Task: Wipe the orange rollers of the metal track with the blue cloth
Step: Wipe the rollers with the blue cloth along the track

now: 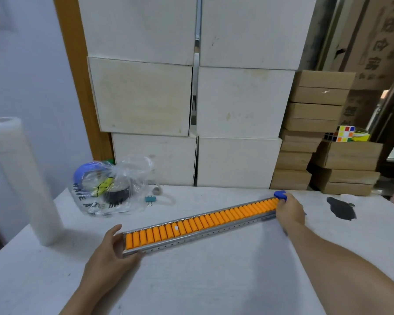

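Writing on bag: the clear plastic bag [114, 187] at the back left of the table [214, 280] carries dark capitals; "HAVE A" and "DAY" can be read, the middle is creased and unclear
Writing on carton: a tall brown carton [378, 42] at the upper right has large printed characters, too blurred to read
Bag contents: a blue roll of tape, a black roll and something yellow and black
Metal track: the metal track [198, 228] is a long silver channel with a row of small holes along its near side wall, lying slantwise on the table from near left to far right
Orange rollers: the orange rollers [205, 220] are short cylinders set crosswise, packed side by side down the whole channel; one near the middle bears a small white spot
Blue cloth: the blue cloth [280, 194] shows as a small bunched wad at the far right end of the track, mostly hidden
Right hand: the right hand [290, 211] has its fingers curled round the cloth, pressing it on the last rollers
Left hand: the left hand [109, 258] grips the near left end of the track, thumb along the end, fingers below the near edge
Nearby: a small teal binder clip [150, 200] beside the bag, a roll of clear film [23, 178] upright at the left, a dark stain [341, 208] on the table at the right
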Tool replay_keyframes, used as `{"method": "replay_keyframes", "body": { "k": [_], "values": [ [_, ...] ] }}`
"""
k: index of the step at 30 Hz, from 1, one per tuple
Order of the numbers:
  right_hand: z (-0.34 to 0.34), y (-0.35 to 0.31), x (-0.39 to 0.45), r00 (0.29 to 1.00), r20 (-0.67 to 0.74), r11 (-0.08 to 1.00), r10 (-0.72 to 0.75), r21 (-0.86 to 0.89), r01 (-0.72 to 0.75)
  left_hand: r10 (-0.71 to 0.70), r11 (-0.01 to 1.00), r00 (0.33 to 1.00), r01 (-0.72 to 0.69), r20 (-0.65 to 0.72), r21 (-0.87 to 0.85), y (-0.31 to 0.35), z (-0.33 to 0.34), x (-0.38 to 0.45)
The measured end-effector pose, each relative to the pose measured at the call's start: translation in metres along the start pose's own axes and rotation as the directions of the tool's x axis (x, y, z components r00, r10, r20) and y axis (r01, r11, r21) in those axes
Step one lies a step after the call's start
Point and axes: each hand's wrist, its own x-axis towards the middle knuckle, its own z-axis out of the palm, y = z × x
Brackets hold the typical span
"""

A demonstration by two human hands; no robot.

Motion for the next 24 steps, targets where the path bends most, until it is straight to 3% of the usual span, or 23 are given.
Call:
{"method": "replay_keyframes", "body": {
  "k": [7,11,15,24],
  "values": [
    [0.006,0.006,0.010,0.999,-0.042,1.000,-0.008,0.000,0.008,-0.007,1.000,1.000,0.007,0.004,0.028,-0.003,-0.001,-0.001],
    [0.011,0.008,0.017,0.999,0.042,0.994,-0.009,-0.113,0.014,0.006,0.999,1.000,-0.006,0.003,0.046,-0.004,0.000,0.001],
    [0.020,0.007,0.007,0.998,0.052,0.994,-0.029,-0.108,0.035,0.017,0.998,1.000,-0.017,-0.004,0.066,-0.003,0.001,0.000],
    [0.035,-0.020,-0.059,0.969,0.113,0.975,-0.219,0.002,0.221,0.017,0.994,1.000,-0.016,-0.007,0.111,-0.002,0.000,-0.004]
  ]
}}
